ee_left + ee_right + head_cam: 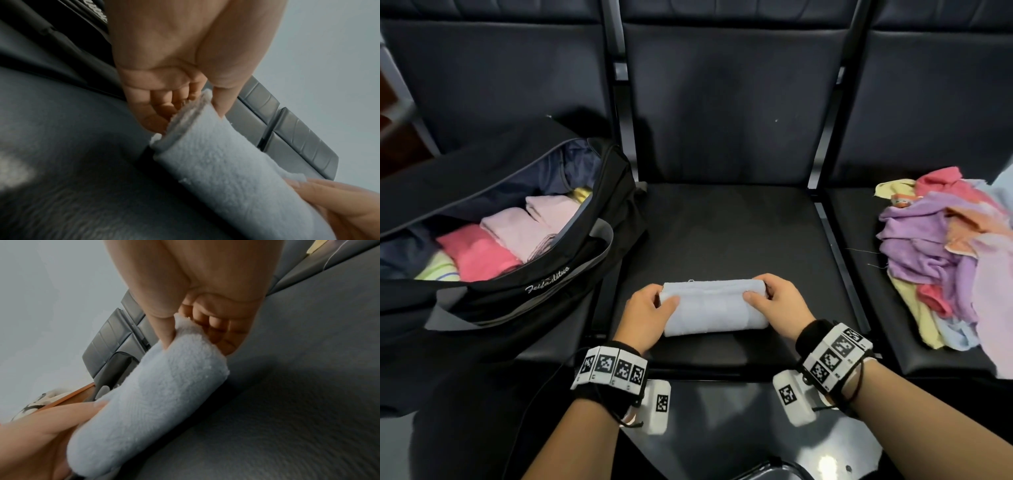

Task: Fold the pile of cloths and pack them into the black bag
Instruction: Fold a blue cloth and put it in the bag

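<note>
A light blue cloth (714, 306) lies folded into a long band on the middle seat (722, 222). My left hand (650, 308) pinches its left end, thumb on top and fingers beneath the fold (176, 110). My right hand (770, 298) pinches the right end the same way (185, 331). The cloth's upper layer is lifted off the seat in the wrist views (226, 170) (154, 394). The black bag (544, 287) sits open on the left seat with folded pink, red and yellow-green cloths inside. The unfolded pile of cloths (945, 260) lies on the right seat.
Dark seat backs (722, 102) rise behind all three seats. Metal dividers (839, 246) run between the seats. The bag's grey strap (599, 253) hangs over its near edge. A dark glossy floor (722, 428) shows below my wrists.
</note>
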### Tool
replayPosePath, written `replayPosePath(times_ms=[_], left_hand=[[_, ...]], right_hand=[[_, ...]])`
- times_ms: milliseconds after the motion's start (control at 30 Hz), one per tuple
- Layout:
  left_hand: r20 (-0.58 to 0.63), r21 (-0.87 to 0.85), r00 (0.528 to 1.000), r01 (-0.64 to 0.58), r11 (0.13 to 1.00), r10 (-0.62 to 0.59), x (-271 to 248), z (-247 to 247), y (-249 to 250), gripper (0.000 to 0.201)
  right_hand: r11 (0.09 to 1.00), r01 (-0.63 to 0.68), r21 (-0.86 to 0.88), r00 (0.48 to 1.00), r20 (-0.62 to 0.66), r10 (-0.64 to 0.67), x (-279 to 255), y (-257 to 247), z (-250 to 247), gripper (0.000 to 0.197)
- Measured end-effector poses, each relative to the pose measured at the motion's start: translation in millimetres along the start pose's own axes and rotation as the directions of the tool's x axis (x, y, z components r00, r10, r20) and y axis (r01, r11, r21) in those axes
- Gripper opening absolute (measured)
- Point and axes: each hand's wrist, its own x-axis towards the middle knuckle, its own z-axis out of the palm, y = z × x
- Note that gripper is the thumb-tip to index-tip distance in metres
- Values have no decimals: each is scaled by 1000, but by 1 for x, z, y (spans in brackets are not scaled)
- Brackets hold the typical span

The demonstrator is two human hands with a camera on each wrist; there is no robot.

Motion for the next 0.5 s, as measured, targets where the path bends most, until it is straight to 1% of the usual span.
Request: replayPosePath(times_ms=[67, 133, 200, 233, 267, 300, 367, 400, 500], left_hand=[[-18, 26, 1000, 15, 1000, -14, 4, 4, -1, 19], [-42, 33, 998, 49, 998, -48, 7, 8, -4, 18], [-70, 24, 994, 86, 996, -85, 8, 12, -9, 19], [-82, 17, 992, 101, 995, -99, 9, 13, -11, 19], [-86, 12, 990, 112, 994, -111, 10, 14, -13, 18], [-85, 12, 989, 119, 993, -118, 11, 14, -14, 17], [-83, 7, 988, 133, 991, -132, 13, 15, -16, 16], [-77, 2, 987, 142, 990, -141, 13, 15, -17, 17], [-79, -22, 983, 164, 986, -166, 11, 15, -18, 20]], right_hand=[[999, -45, -11, 999, -18, 44, 6, 4, 3, 19], [994, -105, -41, 994, -21, 104, 11, 7, 6, 36], [981, -172, -86, 984, 24, 174, 16, 12, 8, 51], [974, -196, -109, 977, 61, 203, 19, 15, 8, 55], [970, -206, -127, 971, 95, 219, 21, 17, 9, 53], [968, -208, -139, 967, 119, 225, 24, 18, 8, 47], [967, -195, -163, 966, 138, 218, 26, 18, 8, 29], [967, -190, -171, 966, 142, 215, 27, 19, 8, 23], [970, -178, -163, 963, 174, 206, 24, 18, 8, 18]])
